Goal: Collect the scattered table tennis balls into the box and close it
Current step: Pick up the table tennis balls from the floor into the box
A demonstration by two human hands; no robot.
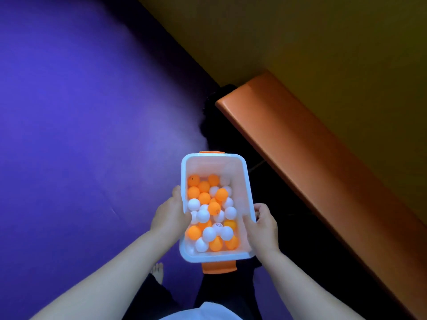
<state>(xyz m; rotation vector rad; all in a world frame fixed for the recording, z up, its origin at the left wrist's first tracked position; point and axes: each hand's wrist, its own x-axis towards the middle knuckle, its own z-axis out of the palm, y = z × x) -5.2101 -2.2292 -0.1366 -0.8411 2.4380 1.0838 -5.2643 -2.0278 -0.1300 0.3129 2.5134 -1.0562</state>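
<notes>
Box [212, 165] held above floor [80, 135], open top up. Left hand [169, 215] grips left wall, right hand [262, 224] grips right wall. Balls [209, 213] heaped inside box. Latch [211, 152] at far end, second latch [219, 267] at near end. Bench [312, 158] right of box, along wall [323, 42]. Foot [157, 271] on floor, near-left of box.
</notes>
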